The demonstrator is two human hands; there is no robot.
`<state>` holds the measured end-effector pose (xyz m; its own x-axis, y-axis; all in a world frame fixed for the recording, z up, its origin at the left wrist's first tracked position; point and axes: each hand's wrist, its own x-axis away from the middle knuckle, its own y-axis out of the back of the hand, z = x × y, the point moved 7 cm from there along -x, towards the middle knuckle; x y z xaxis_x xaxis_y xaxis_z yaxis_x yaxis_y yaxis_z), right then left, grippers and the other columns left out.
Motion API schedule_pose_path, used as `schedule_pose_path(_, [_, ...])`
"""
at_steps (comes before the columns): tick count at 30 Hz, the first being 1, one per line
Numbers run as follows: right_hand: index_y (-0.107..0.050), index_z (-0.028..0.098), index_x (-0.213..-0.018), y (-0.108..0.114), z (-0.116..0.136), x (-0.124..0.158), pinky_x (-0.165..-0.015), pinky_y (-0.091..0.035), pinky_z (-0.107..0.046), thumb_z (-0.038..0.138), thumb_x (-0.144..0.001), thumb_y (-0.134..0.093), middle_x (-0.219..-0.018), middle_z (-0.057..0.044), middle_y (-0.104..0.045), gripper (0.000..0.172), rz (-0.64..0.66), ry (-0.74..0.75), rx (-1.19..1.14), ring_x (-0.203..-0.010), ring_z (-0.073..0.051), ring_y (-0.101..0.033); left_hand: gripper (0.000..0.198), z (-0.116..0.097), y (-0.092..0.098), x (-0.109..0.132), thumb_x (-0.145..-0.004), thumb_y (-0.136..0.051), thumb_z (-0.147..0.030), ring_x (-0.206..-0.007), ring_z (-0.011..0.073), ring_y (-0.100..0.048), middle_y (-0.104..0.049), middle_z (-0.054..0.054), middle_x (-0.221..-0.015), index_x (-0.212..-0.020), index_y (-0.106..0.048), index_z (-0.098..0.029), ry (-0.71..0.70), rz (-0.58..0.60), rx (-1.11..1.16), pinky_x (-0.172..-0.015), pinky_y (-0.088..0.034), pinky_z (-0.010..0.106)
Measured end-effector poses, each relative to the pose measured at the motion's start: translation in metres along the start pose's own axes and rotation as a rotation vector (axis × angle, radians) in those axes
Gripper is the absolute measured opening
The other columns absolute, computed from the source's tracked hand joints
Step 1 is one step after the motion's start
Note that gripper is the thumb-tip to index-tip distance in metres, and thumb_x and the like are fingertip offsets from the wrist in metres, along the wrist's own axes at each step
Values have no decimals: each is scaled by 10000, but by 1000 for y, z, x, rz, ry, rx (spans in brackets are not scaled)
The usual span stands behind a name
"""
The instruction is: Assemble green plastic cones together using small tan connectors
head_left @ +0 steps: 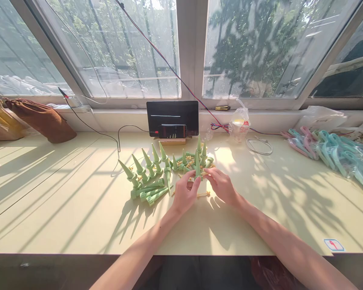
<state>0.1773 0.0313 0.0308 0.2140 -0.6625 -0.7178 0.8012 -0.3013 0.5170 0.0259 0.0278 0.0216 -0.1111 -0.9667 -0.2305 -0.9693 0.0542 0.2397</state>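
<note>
My left hand (184,196) has its fingers pinched around the base of a green spike (197,164), which stands tip up between my two hands; my right hand (224,187) has thumb and forefinger closed on a small yellow stick (204,174), just beside that base; whether the two pieces touch, I cannot tell.

Left of my fingers, a slanting row of upright spikes (149,161); nearer me, below that row, a few lying spikes (143,196), side by side on the desk (63,217); just beyond my fingertips, a jumble of green and yellow parts (186,162); close under my fingers, another yellow piece (203,194).

Farther off, straight ahead, a phone (173,131) leaning before a tablet (166,110); well left, a brown pouch (44,121); well right, pastel plastic things (335,149) in clear wrapping.
</note>
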Motion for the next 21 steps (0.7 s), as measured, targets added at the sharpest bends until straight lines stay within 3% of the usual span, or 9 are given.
schedule_pose_path(6, [-652, 200, -1064, -3, 4, 1, -559, -437, -270, 300, -1054, -367, -786, -64, -635, 302, 93, 50, 99, -614, -154, -573, 444, -1, 0, 1, -914, -541, -529, -449, 104, -487, -588, -1, -655, -1143, -640, -161, -6, 12, -8, -425, -342, 225])
schedule_pose_path(16, [-615, 187, -950, -4, 3, 2, -563, -410, -260, 327, -1061, -321, -760, -55, -599, 344, 150, 28, 109, -593, -146, -505, 401, -4, -2, 0, -922, -548, -496, -429, 81, -460, -588, -5, -670, -1127, -648, -166, -31, 65, -6, -414, -354, 212])
schedule_pose_path(21, [-606, 197, -937, -6, -1, 3, -581, -419, -264, 344, -1059, -305, -751, -41, -592, 356, 182, -63, 22, -611, -150, -507, 409, -3, -4, 1, -919, -558, -472, -456, 69, -473, -636, 27, -824, -1203, -635, -188, -36, 93, 20, -428, -407, 212])
